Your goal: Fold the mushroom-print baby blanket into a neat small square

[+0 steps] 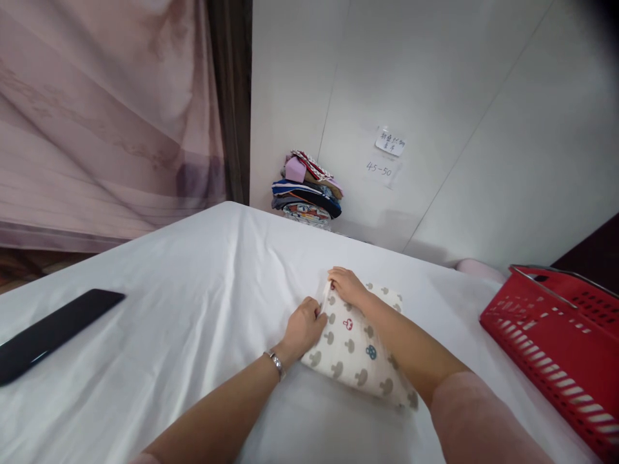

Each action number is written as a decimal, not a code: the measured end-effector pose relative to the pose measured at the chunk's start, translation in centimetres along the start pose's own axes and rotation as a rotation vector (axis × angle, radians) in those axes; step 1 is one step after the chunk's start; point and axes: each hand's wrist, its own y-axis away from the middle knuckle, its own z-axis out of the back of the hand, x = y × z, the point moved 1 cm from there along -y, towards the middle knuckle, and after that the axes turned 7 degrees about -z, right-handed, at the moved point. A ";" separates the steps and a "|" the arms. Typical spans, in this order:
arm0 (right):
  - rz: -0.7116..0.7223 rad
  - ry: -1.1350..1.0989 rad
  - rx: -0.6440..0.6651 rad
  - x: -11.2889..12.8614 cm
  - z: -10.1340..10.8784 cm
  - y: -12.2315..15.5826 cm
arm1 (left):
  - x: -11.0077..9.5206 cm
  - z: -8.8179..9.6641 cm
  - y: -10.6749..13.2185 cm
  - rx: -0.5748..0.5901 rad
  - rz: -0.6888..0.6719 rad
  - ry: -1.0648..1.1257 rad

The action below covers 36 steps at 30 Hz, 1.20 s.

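Observation:
A cream cloth (355, 351) printed with brown, red and blue mushrooms lies partly folded on the white-covered table, its kind of garment not clear. My left hand (304, 327), with a metal bracelet at the wrist, grips its left edge with curled fingers. Farther up that same edge, my right hand (347, 283) pinches the cloth near its far corner. The right forearm crosses over the cloth and hides part of it. One end of the fabric shows beyond that arm.
At right stands a red plastic basket (546, 348). A flat black object (53, 332) lies on the left of the white sheet (193, 309). Behind the table's far edge is a stack of folded clothes (307, 190) against the wall, near paper notes (382, 171). A pink curtain (106, 116) hangs at left.

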 end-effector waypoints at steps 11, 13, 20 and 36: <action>-0.314 0.065 0.010 2.5 -1.2 3.1 | 0.2 -0.1 -0.2 0.045 0.010 -0.100; -0.282 0.077 0.042 3.5 -1.1 3.6 | 0.3 -0.2 -0.2 0.027 0.004 -0.113; -0.284 0.038 0.097 6.1 -0.6 4.3 | 0.3 0.0 0.0 0.010 -0.032 -0.132; -0.233 -0.235 0.165 11.2 5.4 20.8 | -0.9 1.6 -1.2 0.087 0.002 -0.287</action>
